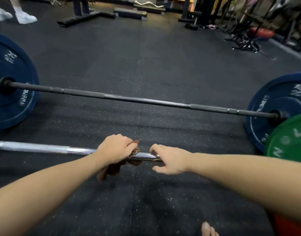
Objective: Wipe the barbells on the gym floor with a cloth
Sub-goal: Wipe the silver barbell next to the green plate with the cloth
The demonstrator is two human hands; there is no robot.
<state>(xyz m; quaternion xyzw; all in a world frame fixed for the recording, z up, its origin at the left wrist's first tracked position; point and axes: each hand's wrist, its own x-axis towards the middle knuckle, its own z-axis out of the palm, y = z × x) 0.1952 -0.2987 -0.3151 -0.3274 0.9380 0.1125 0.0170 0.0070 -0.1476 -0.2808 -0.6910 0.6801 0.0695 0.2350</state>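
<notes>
A chrome barbell [44,148] lies across the black rubber floor close to me. My left hand [116,149] presses a brown cloth [112,169] around this bar near its middle, and part of the cloth hangs below the bar. My right hand [170,158] rests on the same bar just to the right, fingers curled over it. Farther off lies a black barbell [146,100] with a blue plate at its left end [11,82] and another blue plate at its right end [281,106].
A green plate [289,138] overlaps the right blue plate. Another person's feet in white socks [25,17] stand at the far left. Bench frames [86,16], a dumbbell [191,26] and racks line the back and right. My bare toes [208,229] show at the bottom.
</notes>
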